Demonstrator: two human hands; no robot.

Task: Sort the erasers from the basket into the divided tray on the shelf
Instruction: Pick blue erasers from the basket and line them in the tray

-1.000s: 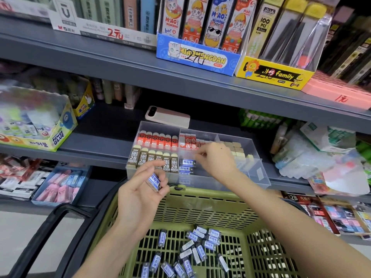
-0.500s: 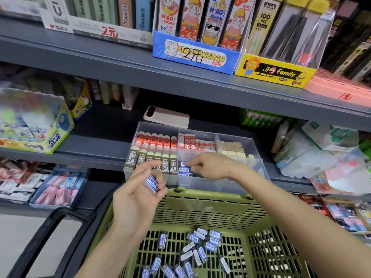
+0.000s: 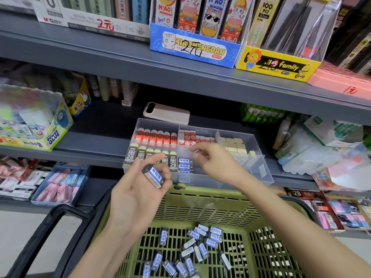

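A clear divided tray (image 3: 259,167) stands on the middle shelf, holding rows of red, brown 2B and cream erasers. Three blue-labelled erasers (image 3: 185,166) lie stacked in its front middle compartment. My left hand (image 3: 138,189) pinches a blue-labelled eraser (image 3: 155,176) in front of the tray's left side. Over the middle of the tray hovers my right hand (image 3: 212,160), its fingers loosely curled and holding nothing. Below, a green plastic basket (image 3: 200,205) holds several more blue-labelled erasers (image 3: 192,251) on its slotted floor.
A pink phone-like case (image 3: 166,113) lies behind the tray. A glue box (image 3: 36,121) sits at the shelf's left and plastic packets (image 3: 321,149) at the right. Boxes of pencil leads fill the upper shelf (image 3: 120,57). The basket's black handle (image 3: 50,227) hangs at its left.
My right hand has let go of a blue eraser in the tray's front middle compartment and lifted away, empty. My left hand has kept its eraser and shifted slightly.
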